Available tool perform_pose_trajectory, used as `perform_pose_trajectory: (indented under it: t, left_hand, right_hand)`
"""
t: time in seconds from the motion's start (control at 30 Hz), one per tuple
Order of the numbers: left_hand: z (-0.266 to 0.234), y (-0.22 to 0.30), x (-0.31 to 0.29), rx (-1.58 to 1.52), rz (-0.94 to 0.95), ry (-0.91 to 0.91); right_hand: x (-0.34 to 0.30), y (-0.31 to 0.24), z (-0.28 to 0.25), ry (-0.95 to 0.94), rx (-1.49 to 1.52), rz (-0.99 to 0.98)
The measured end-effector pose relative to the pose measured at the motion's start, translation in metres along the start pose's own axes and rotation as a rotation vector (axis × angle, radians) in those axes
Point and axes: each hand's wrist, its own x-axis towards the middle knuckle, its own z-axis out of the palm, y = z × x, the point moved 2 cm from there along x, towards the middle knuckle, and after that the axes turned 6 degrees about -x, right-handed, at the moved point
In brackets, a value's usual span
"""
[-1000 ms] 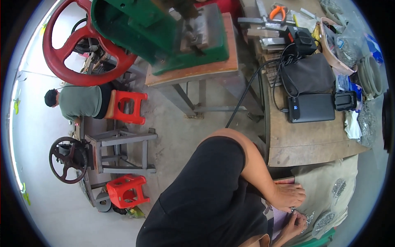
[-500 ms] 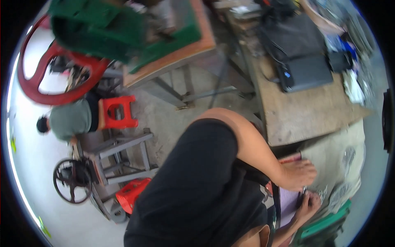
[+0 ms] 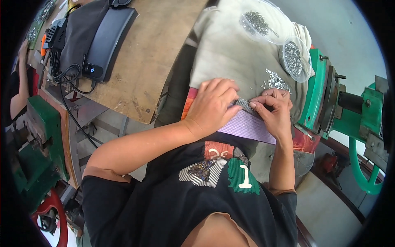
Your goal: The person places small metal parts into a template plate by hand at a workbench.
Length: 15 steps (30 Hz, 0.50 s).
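Observation:
My left hand lies flat on a lilac woven strap, pressing it onto a beige cloth in front of me. My right hand pinches the strap's far end, where a small silvery metal piece sits between the fingertips of both hands. A loose heap of small silver metal parts lies on the cloth just beyond my right hand.
Two clear bags of metal parts rest on the cloth further away. A green press machine stands to the right. A wooden table at the left carries a black box and cables. Another person's arm shows far left.
The view has swung round sharply, so the workbench and cloth now fill the upper frame. Both hands stay together on the strap as before.

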Motion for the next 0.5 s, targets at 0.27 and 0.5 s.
perform_pose_trajectory:
  t: [0.27,0.5]
  left_hand:
    - [-0.0009,0.0023,-0.0026,0.037,-0.011,-0.007]
    - [-0.0034,0.0019,-0.0029,0.041,0.013,0.003]
  right_hand:
    - [0.0002,-0.0017,-0.0024,-0.03,0.01,0.027]
    - [-0.0042,-0.0006,-0.0022,-0.01,0.006,0.034]
